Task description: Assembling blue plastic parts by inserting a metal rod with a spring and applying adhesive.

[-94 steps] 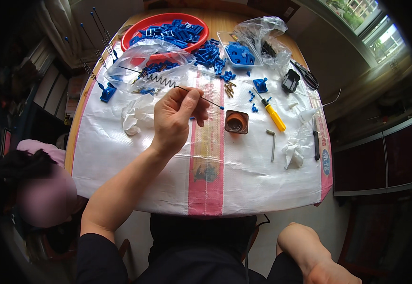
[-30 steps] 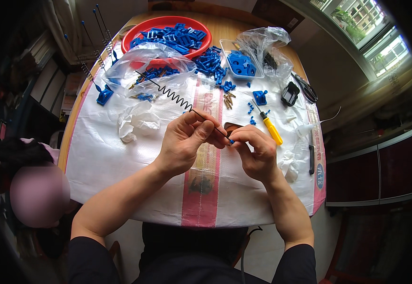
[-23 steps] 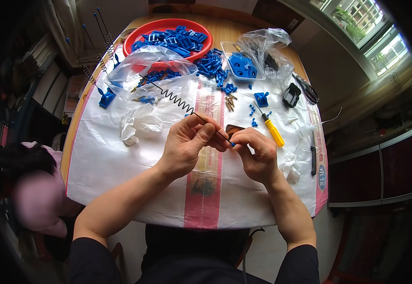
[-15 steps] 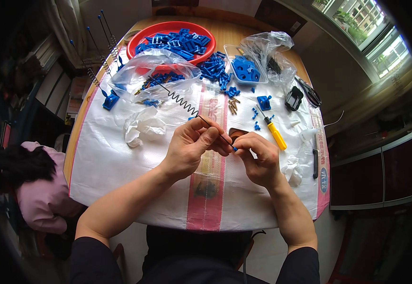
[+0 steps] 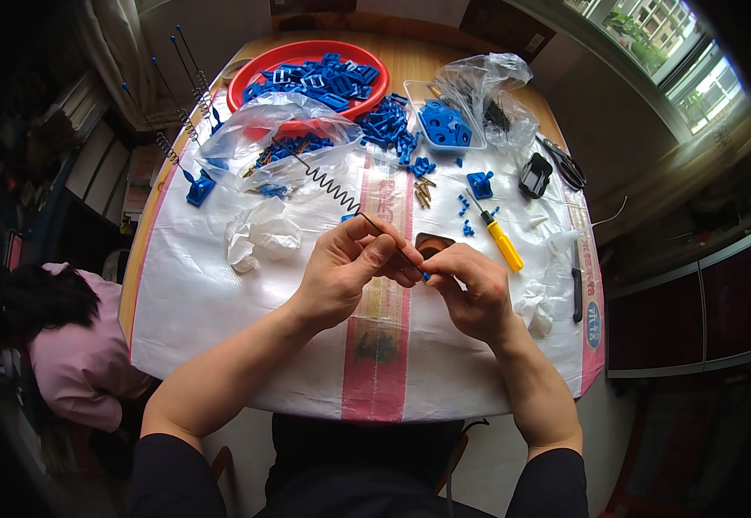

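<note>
A dark wire with a coiled spring section (image 5: 334, 190) slants across the middle of the table. Near its lower end, my left hand (image 5: 356, 266) pinches the straight part between thumb and fingers. At the tip sits a small blue plastic piece (image 5: 426, 277), which my right hand (image 5: 472, 289) grips between thumb and forefinger. Both hands meet just above the table, fingertips almost touching. Behind them lies a small brown dish (image 5: 432, 245), partly hidden by the right hand. The wire's far end reaches over a clear plastic bag (image 5: 306, 129).
At the back are a red basin (image 5: 239, 91) of blue parts and a clear tub (image 5: 453, 129). A yellow-handled screwdriver (image 5: 505, 247), scissors (image 5: 565, 164) and a knife (image 5: 577, 289) lie right. Finished-looking spring wires (image 5: 187, 125) stand left. A person in pink (image 5: 86, 345) bends beside the table.
The view has shifted slightly. Both hands keep nearly the same grip on the wire and the blue piece at its end.
</note>
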The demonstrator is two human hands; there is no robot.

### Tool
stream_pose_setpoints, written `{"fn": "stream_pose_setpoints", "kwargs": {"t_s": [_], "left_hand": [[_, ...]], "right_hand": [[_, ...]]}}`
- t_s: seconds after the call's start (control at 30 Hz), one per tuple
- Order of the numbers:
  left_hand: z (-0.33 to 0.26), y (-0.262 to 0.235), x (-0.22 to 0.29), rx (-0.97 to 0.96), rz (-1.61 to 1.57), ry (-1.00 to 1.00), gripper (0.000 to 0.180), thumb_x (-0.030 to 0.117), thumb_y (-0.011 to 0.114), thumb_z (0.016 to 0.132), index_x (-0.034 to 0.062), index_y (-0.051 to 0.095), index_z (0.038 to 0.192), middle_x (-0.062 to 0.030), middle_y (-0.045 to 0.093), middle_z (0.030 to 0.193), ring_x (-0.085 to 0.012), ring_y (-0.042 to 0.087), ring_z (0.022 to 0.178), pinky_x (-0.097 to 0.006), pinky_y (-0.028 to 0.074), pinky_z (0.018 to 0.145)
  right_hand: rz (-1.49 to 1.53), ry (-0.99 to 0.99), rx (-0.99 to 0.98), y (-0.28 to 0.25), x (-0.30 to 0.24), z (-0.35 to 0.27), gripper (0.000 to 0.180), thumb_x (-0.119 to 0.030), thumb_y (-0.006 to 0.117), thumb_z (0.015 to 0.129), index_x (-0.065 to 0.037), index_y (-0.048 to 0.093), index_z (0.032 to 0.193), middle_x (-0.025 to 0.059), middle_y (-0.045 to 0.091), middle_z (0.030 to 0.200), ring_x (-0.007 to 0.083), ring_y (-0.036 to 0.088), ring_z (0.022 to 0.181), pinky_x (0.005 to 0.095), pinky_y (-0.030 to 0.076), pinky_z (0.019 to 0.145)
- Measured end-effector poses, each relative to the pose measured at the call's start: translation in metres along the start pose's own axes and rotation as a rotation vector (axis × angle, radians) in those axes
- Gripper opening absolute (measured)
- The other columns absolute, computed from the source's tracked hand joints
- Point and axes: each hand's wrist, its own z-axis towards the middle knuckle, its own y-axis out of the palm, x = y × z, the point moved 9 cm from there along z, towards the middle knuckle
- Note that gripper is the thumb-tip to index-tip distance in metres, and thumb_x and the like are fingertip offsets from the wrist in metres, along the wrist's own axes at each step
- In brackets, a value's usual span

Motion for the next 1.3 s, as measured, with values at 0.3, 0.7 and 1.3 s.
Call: {"fn": "stream_pose_setpoints", "kwargs": {"t_s": [0.3, 0.7, 1.3], "left_hand": [[0.0, 0.0, -0.003, 0.006, -0.026, -0.014, 0.019, 0.021, 0.05, 0.101, 0.0051, 0.055, 0.109, -0.0188, 0.067, 0.099, -0.0281, 0.07, 0.089, -0.038, 0.059, 0.078], [0.005, -0.011, 0.023, 0.1, 0.03, 0.093, 0.021, 0.021, 0.047, 0.102, 0.0014, 0.056, 0.105, -0.0164, 0.066, 0.102, -0.0227, 0.069, 0.085, -0.034, 0.057, 0.076], [0.007, -0.053, 0.025, 0.289, -0.093, 0.089, 0.014, 0.021, 0.052, 0.101, 0.01, 0.059, 0.103, -0.0065, 0.064, 0.092, -0.0095, 0.056, 0.068, -0.019, 0.04, 0.054]], "right_hand": [[0.008, -0.013, -0.004, 0.0, 0.001, 0.0, 0.015, 0.001, 0.071, 0.079, -0.003, 0.065, 0.092, 0.0102, 0.066, 0.079, 0.0272, 0.065, 0.072, 0.0351, 0.051, 0.064], [-0.021, 0.088, -0.011, -0.013, 0.007, 0.002, 0.023, -0.003, 0.074, 0.079, -0.004, 0.067, 0.102, 0.0085, 0.067, 0.082, 0.0204, 0.063, 0.07, 0.0302, 0.049, 0.061], [-0.204, 0.233, -0.136, -0.007, 0.035, 0.0, 0.08, -0.018, 0.083, 0.069, -0.002, 0.045, 0.137, 0.0152, 0.062, 0.107, 0.0313, 0.06, 0.101, 0.0395, 0.048, 0.089]]}}
